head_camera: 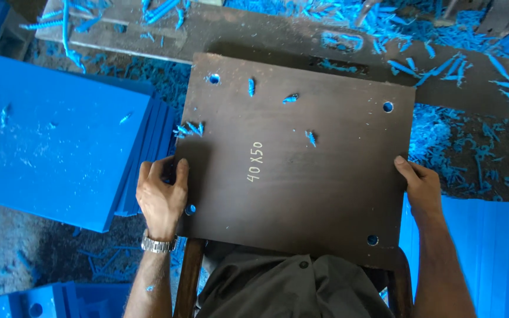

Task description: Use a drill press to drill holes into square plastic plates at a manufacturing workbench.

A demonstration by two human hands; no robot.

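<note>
Left hand [161,197] and right hand [420,187] grip opposite edges of a dark square board [301,165], fingers curled around it, held flat over the lap. It has 4 corner holes. Blue sheets [54,135] lie left; blue shavings [431,35] beyond.

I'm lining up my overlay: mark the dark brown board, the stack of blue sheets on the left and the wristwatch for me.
dark brown board [325,194], head view, bare face right of its middle.
stack of blue sheets [54,135], head view, top sheet's flat face.
wristwatch [158,244], head view, metal band on the left wrist.
</note>
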